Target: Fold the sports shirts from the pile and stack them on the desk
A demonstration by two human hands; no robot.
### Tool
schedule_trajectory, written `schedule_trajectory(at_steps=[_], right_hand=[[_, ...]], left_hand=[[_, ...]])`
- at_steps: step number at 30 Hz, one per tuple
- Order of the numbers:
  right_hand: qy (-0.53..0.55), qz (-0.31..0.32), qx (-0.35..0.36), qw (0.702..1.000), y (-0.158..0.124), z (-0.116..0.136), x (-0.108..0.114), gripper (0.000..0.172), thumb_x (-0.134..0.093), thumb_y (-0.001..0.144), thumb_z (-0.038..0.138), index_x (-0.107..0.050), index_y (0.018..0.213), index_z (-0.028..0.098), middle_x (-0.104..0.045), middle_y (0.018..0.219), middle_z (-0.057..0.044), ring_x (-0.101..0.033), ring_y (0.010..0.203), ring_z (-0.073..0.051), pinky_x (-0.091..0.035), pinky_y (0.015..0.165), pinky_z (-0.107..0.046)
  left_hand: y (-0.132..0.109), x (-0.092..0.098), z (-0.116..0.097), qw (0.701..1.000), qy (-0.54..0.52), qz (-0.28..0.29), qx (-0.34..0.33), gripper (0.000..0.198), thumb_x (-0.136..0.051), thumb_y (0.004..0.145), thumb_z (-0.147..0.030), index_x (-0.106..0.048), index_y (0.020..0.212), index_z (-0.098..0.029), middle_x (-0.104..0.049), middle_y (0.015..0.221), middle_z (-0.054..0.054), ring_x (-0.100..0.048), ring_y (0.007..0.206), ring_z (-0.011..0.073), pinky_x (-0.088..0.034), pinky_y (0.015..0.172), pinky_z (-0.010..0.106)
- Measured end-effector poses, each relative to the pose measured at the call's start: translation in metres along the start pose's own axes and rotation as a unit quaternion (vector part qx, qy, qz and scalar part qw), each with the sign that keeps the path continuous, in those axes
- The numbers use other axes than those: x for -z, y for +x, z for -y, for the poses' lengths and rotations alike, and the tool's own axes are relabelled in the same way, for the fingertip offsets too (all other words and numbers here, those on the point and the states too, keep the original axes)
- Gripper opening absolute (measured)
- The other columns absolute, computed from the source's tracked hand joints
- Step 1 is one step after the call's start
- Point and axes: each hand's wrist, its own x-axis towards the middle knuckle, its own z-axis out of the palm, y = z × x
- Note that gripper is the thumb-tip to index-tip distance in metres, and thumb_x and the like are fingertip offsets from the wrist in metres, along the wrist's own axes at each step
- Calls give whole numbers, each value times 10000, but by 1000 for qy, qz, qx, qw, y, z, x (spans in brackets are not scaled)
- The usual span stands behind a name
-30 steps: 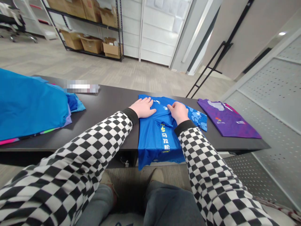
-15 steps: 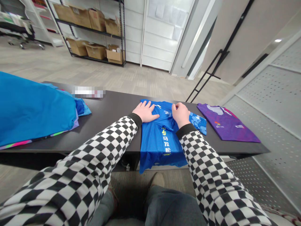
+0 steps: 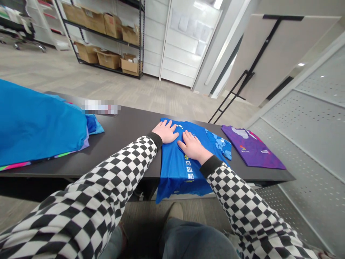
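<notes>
Blue shirt (image 3: 175, 169) is lying on the dark table (image 3: 126, 122) directly in front of the person, with its lower part hanging over the near edge. The left hand (image 3: 166, 131) is resting open and palm down on the shirt's upper left portion, fingers spread. The right hand (image 3: 192, 147) is lying open and flat just beside it, toward the middle, above the white printed characters. Neither hand is gripping cloth; both are pressing it against the tabletop.

Assessment: the work in hand appears to be flattening the garment. It is best done with the left palm anchoring while the right palm is sweeping from the centre outward. Pressure should be light and even, so that the smooth fabric is not bunching under the fingers. The overhanging hem is a risk, since its weight may be drawing the shirt toward the person. Strokes are therefore better directed sideways or away.

A purple shirt (image 3: 250, 147) is lying flat to the right, apart from the blue one. A heap of blue garments (image 3: 35, 122) is occupying the table's left end, well apart. Shelving with cardboard boxes (image 3: 107, 39) is standing beyond.
</notes>
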Motion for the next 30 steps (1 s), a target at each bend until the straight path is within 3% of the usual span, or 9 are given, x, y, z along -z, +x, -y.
schedule_trajectory(at_steps=[4, 7, 12, 17, 22, 24, 26, 28, 30], right_hand=[[3, 5, -38, 999, -16, -8, 5, 955, -373, 1166, 752, -259, 1868, 114, -144, 1933, -213, -144, 1807, -386, -141, 1446, -604], [12, 6, -72, 997, -23, -9, 7, 1033, -375, 1135, 811, -237, 1871, 100, -127, 1934, -217, -128, 1809, -391, -125, 1444, -618], [17, -1, -123, 992, -27, -9, 6, 1151, -389, 1094, 866, -189, 1868, 38, -92, 1934, -239, -95, 1811, -400, -92, 1444, -614], [31, -10, -134, 990, -27, -8, 4, 1170, -399, 1082, 883, -204, 1866, 37, -99, 1935, -230, -95, 1811, -398, -81, 1447, -618], [68, -14, -110, 991, -25, -12, 2, 1171, -481, 1060, 887, -268, 1855, 55, -110, 1931, -242, -92, 1810, -417, -52, 1446, -646], [131, -26, -93, 987, -22, -28, 7, 1107, -514, 1054, 879, -353, 1837, 112, -199, 1925, -219, -154, 1805, -392, -95, 1456, -609], [207, -86, -99, 969, -19, -60, 17, 958, -500, 1085, 823, -455, 1791, 178, -377, 1876, -185, -322, 1763, -344, -236, 1445, -526], [234, -188, -148, 942, -16, -105, 30, 782, -501, 1116, 695, -545, 1719, 198, -573, 1748, -181, -522, 1648, -328, -400, 1375, -486], [176, -252, -201, 930, -16, -155, 43, 658, -604, 1075, 512, -625, 1622, 146, -659, 1631, -246, -609, 1558, -380, -473, 1318, -535]], left_hand=[[2, 0, 3, 1000, 4, -4, 5, 957, -338, 1077, -764, -322, 1870, -228, -186, 1956, 106, -159, 1814, 407, -167, 1456, 546], [6, -1, 10, 1000, -2, -16, 9, 1038, -322, 1066, -806, -285, 1871, -152, -185, 1949, 161, -176, 1816, 370, -163, 1460, 510], [17, -1, 22, 998, -2, -23, 53, 994, -295, 1105, -692, -241, 1860, -47, -179, 1943, 199, -188, 1813, 362, -169, 1460, 517], [26, -1, 30, 995, -9, -34, 92, 1072, -306, 1067, -800, -233, 1872, -96, -185, 1947, 187, -169, 1815, 380, -148, 1463, 535], [28, -4, 36, 995, -5, -44, 87, 1118, -305, 1053, -833, -235, 1866, -69, -186, 1940, 211, -172, 1816, 366, -149, 1462, 563], [27, -6, 36, 995, -5, -53, 79, 1114, -305, 1058, -830, -244, 1862, -62, -192, 1936, 220, -180, 1815, 364, -155, 1458, 578], [26, -6, 36, 995, -5, -59, 75, 1103, -314, 1065, -814, -252, 1856, -48, -189, 1934, 231, -189, 1812, 370, -161, 1456, 583], [24, -5, 36, 995, -9, -61, 73, 1108, -320, 1069, -807, -254, 1850, -24, -180, 1933, 243, -183, 1813, 379, -163, 1457, 586], [20, -1, 35, 995, -20, -70, 67, 1096, -317, 1080, -787, -247, 1846, -6, -172, 1933, 250, -158, 1817, 383, -147, 1458, 601]])
